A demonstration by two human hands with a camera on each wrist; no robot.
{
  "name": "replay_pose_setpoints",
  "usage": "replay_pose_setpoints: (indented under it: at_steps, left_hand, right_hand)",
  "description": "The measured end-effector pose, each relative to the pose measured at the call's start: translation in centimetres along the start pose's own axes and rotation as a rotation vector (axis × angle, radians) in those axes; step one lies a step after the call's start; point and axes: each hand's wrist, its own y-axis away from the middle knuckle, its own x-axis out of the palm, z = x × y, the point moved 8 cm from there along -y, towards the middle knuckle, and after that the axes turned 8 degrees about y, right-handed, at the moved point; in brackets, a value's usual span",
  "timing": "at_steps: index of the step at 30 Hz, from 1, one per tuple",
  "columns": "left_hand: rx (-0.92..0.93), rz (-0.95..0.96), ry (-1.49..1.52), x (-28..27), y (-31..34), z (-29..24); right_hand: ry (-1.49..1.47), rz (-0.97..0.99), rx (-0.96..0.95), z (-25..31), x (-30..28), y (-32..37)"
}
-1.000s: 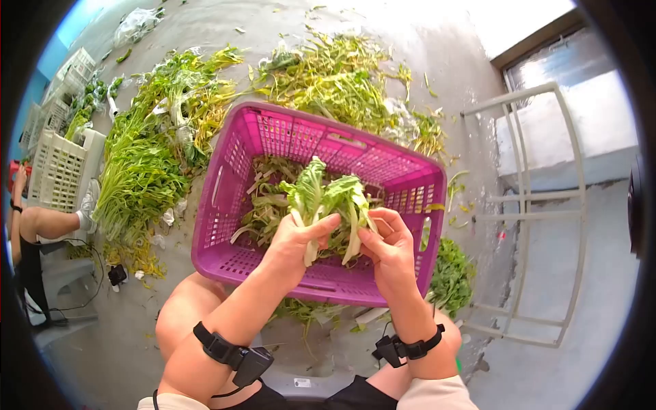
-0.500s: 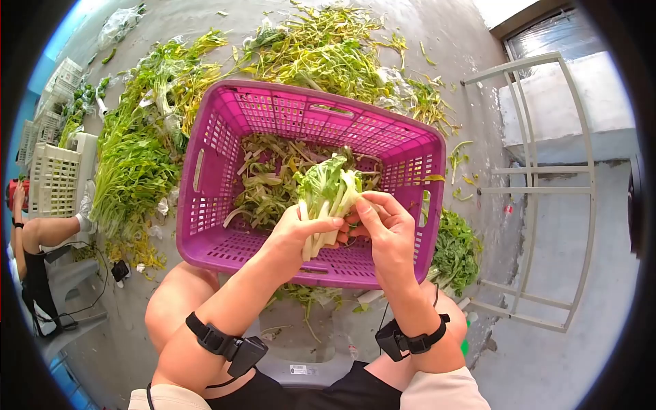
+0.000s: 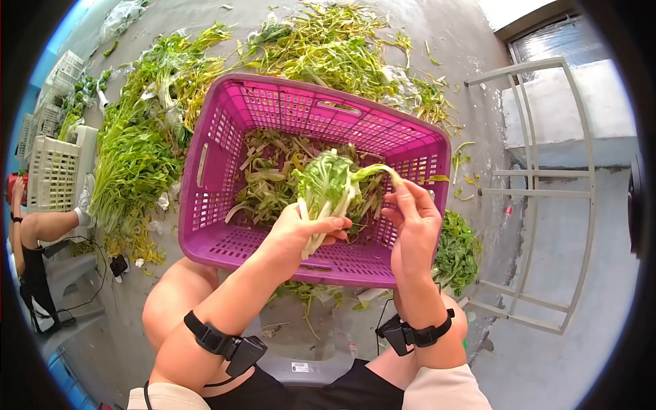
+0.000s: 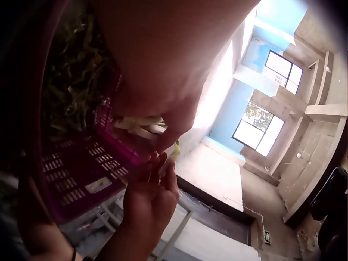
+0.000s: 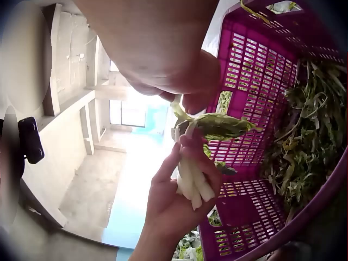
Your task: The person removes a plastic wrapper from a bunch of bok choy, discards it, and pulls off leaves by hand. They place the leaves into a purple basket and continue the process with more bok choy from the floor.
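In the head view my left hand [image 3: 294, 236] grips a small bunch of leafy greens [image 3: 324, 188] by its pale stems, leaves pointing up and away. To its right, the fingertips of my right hand [image 3: 418, 225] pinch the end of a single leaf stalk [image 3: 374, 171], which stretches sideways from the bunch. Both hands are above a purple plastic crate [image 3: 236, 247] with wilted leaves and stalks [image 3: 270, 188] on its bottom. The right wrist view shows the white stem ends [image 5: 191, 182] lying across the left palm.
Heaps of green stalks [image 3: 137, 154] and yellowing greens [image 3: 328, 51] lie on the floor beyond the crate. More greens [image 3: 458, 249] sit at its right. A metal frame [image 3: 526, 198] stands farther right; white crates [image 3: 55, 171] and another person's leg [image 3: 48, 225] are at the left.
My right hand has moved from beside the bunch out to the right, drawing a leaf stalk sideways. The left hand keeps its grip on the bunch, whose leaves are gathered closer than a second ago.
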Motion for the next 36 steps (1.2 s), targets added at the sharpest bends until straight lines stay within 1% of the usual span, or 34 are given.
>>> replay_pose_setpoints:
  at_steps: [1, 3, 4, 5, 6, 7, 9, 11, 12, 13, 15, 16, 19, 20, 22, 23, 25, 27, 29, 31, 32, 33, 34, 35, 36]
  left_hand:
    - [0.002, 0.0, 0.003, -0.1, 0.0, 0.0]
    - [0.035, -0.016, 0.007, -0.3, 0.1, -0.2]
    - [0.035, -0.014, 0.009, -0.2, 0.2, 0.0]
    - [0.077, -0.013, 0.059, 0.0, 0.4, 0.2]
    - [0.116, -0.013, 0.108, 0.2, 0.4, 0.2]
    - [0.112, -0.014, 0.108, 0.3, 0.4, 0.3]
    - [0.127, -0.025, 0.154, 0.2, 0.6, 0.1]
    - [0.106, -0.061, 0.13, -0.4, 0.7, 0.4]
    - [0.085, -0.095, 0.108, -0.8, 0.7, 0.7]
    - [0.086, -0.093, 0.11, -0.8, 0.8, 0.7]
    - [0.007, -0.101, 0.078, -0.9, 0.9, 1.5]
    - [0.003, -0.097, 0.079, -0.8, 0.9, 1.7]
    - [-0.016, -0.076, 0.073, -0.5, 1.0, 1.9]
    - [-0.019, -0.076, 0.083, -0.3, 1.0, 1.8]
    - [-0.021, -0.081, 0.096, -0.3, 1.0, 1.6]
    - [0.005, -0.076, 0.114, -0.3, 1.0, 1.3]
    - [0.026, -0.072, 0.134, -0.3, 0.8, 1.0]
    - [0.076, -0.085, 0.103, -0.3, 0.8, 0.5]
    - [0.08, -0.088, 0.099, 0.0, 1.1, 0.4]
    - [0.103, -0.121, 0.107, 0.0, 1.2, 0.2]
    - [0.096, -0.12, 0.104, -0.2, 1.1, 0.5]
    - [0.132, -0.088, 0.168, -0.4, 0.8, 0.6]
    - [0.167, -0.056, 0.235, -0.4, 0.7, 0.6]
    - [0.159, -0.052, 0.234, -0.5, 0.7, 0.5]
    - [0.133, -0.04, 0.266, -0.5, 0.8, 0.3]
  right_hand:
    - [0.003, -0.113, -0.096, 0.7, -0.8, -0.1]
    - [0.004, -0.113, -0.106, 1.2, -0.3, 0.4]
    - [0.119, -0.014, -0.151, 1.5, 0.9, 0.8]
    - [0.233, 0.085, -0.195, 1.7, 2.2, 1.3]
    - [0.271, 0.136, -0.231, 1.7, 3.3, 2.1]
    - [0.257, 0.161, -0.265, 0.9, 3.6, 2.4]
    - [0.325, 0.077, -0.264, 1.5, 3.2, 2.8]
    - [0.203, -0.002, -0.213, 2.5, 1.9, 1.8]
    - [0.114, -0.078, -0.208, 2.6, 0.9, 1.0]
    - [0.003, -0.118, -0.16, 2.2, -0.3, 0.1]
    - [-0.099, -0.198, -0.075, 1.8, -2.5, -1.3]
    - [-0.092, -0.274, -0.058, 1.9, -3.5, -1.6]
    - [-0.055, -0.381, -0.112, 2.5, -5.7, -2.6]
    - [-0.053, -0.38, -0.112, 2.6, -6.0, -2.7]
    - [-0.033, -0.466, -0.177, 3.4, -6.9, -2.3]
    - [-0.032, -0.464, -0.175, 3.6, -6.8, -2.3]
    - [-0.006, -0.54, -0.197, 4.2, -7.2, -1.8]
    - [0.005, -0.521, -0.193, 3.8, -6.6, -1.5]
    - [0.071, -0.251, -0.204, 2.6, -2.9, -0.9]
    - [0.241, 0.04, -0.198, 1.0, 1.7, 1.8]
    - [0.252, 0.147, -0.168, -0.1, 3.6, 3.2]
    - [0.263, 0.253, -0.139, -1.1, 5.3, 4.4]
    - [0.319, 0.249, -0.221, -0.9, 5.9, 5.1]
    - [0.376, 0.245, -0.303, -0.6, 6.2, 5.6]
    - [0.417, 0.266, -0.344, -0.7, 6.4, 5.7]
